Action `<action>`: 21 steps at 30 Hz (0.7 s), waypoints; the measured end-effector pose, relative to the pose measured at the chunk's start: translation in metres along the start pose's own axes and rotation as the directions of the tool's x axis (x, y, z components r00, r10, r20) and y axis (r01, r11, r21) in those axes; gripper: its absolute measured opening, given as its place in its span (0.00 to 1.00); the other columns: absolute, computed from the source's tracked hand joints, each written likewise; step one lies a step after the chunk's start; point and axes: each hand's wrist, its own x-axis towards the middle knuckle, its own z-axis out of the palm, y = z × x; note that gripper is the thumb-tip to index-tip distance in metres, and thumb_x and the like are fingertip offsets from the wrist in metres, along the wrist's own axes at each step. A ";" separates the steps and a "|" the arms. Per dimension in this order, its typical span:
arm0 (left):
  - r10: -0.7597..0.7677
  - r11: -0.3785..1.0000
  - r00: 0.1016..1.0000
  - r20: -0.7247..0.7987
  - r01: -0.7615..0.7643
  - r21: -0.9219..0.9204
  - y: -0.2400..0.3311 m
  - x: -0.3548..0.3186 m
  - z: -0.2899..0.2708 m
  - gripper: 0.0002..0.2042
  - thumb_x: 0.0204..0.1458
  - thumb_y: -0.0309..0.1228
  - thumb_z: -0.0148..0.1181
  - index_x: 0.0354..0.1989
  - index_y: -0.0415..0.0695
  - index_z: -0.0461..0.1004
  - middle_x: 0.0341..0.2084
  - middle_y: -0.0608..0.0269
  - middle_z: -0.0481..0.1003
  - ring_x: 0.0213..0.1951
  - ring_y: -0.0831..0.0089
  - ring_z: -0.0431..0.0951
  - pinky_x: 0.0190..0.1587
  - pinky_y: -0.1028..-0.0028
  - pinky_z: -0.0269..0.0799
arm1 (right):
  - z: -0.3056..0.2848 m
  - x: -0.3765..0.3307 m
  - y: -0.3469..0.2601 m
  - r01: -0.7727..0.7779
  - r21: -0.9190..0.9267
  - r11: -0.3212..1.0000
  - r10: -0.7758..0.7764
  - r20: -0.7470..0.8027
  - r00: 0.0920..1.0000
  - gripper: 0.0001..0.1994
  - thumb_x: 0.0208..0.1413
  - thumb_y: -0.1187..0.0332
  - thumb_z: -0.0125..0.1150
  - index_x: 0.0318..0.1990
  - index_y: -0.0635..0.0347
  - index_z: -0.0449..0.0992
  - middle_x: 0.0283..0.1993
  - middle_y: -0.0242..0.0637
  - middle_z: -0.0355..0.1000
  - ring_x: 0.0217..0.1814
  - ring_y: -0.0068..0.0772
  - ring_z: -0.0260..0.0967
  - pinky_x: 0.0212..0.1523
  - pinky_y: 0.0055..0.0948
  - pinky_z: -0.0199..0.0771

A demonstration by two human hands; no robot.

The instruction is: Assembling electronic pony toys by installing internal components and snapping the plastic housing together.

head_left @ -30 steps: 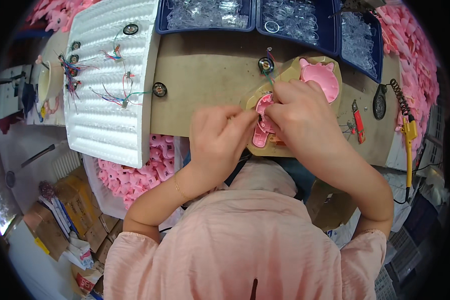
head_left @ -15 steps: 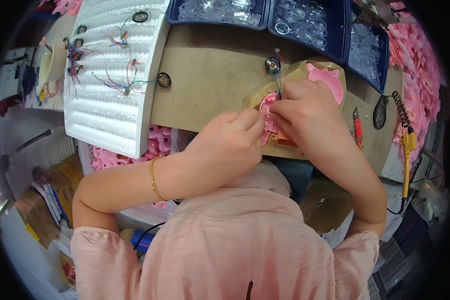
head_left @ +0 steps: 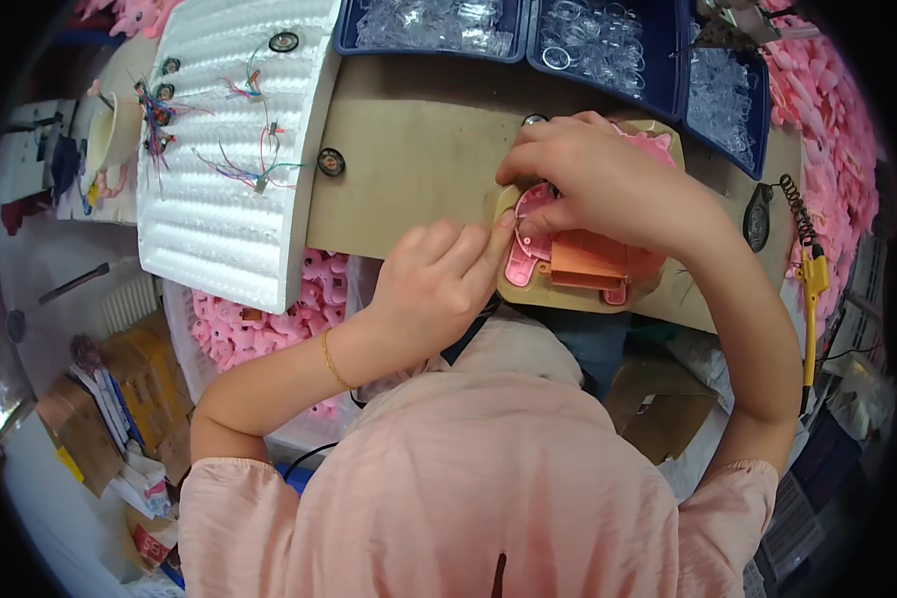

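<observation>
A pink plastic shell half [head_left: 524, 261] lies in a tan holder [head_left: 568, 297], beside an orange block [head_left: 586, 261]. My left hand [head_left: 437, 274] has its fingers curled, and its forefinger presses on the shell's left edge. Over the shell's upper part arches my right hand [head_left: 603, 179], its thumb down on the inside and its fingers bent round the far edge. Small dark parts show between that thumb and fingers, too small to name. Behind the right hand, a black round part [head_left: 535, 120] is mostly hidden. A second pink piece [head_left: 656, 146] shows past the right wrist.
Blue bins [head_left: 608, 95] of clear plastic parts line the back. On the left, a white ridged foam board [head_left: 231, 169] bears wired round black parts. A box of pink parts [head_left: 269, 324] sits below it. A yellow-handled tool [head_left: 813, 284] with a coiled cord hangs at right.
My left hand has drawn back slightly, down and left. My right hand has shifted up and left, its pinch at the wires opening into an arch over the shell. More of the orange block shows.
</observation>
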 end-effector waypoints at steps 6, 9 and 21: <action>0.066 0.996 0.996 0.055 -0.069 0.054 0.001 0.004 -0.002 0.22 0.37 0.27 0.51 0.45 0.33 0.71 0.25 0.68 0.64 0.30 0.75 0.64 0.26 0.78 0.58 | -0.005 0.009 -0.005 -0.041 -0.044 0.998 0.043 0.063 0.997 0.17 0.38 0.61 0.65 0.37 0.59 0.75 0.35 0.35 0.69 0.43 0.36 0.66 0.50 0.32 0.57; 0.106 0.984 0.991 0.082 -0.116 0.138 0.005 0.004 -0.006 0.23 0.37 0.28 0.50 0.45 0.32 0.70 0.24 0.68 0.64 0.30 0.75 0.64 0.27 0.78 0.58 | -0.003 0.008 -0.016 -0.043 -0.255 0.966 0.055 0.042 0.998 0.17 0.36 0.62 0.65 0.36 0.58 0.75 0.34 0.35 0.69 0.43 0.35 0.65 0.49 0.33 0.57; -0.151 0.957 0.985 0.083 0.166 -0.239 0.000 0.029 -0.022 0.13 0.42 0.31 0.59 0.38 0.43 0.74 0.23 0.65 0.66 0.30 0.68 0.66 0.30 0.71 0.62 | 0.000 -0.101 -0.002 -0.163 0.264 0.951 0.285 -0.533 0.796 0.11 0.43 0.73 0.61 0.36 0.64 0.73 0.42 0.39 0.70 0.43 0.37 0.67 0.44 0.31 0.65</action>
